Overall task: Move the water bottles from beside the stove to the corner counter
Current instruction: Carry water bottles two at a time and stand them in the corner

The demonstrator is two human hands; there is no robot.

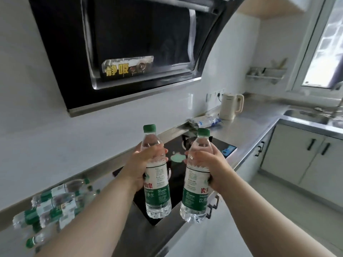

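I hold two clear water bottles with green caps and green-white labels upright in the air over the black stove top point(178, 175). My left hand point(143, 164) grips the left bottle point(156, 188) around its upper body. My right hand point(207, 164) grips the right bottle point(194, 190) the same way. Several more bottles of the same kind point(53, 204) lie on their sides in a pile on the counter at the lower left, beside the stove. The corner counter point(259, 115) lies at the far right, past the stove.
A black range hood point(130, 52) hangs close above the stove. A cream kettle point(231, 106) and a plastic package point(206, 121) sit on the steel counter beyond the stove. A sink point(313, 115) is at the right under the window, with grey cabinets point(304, 154) below.
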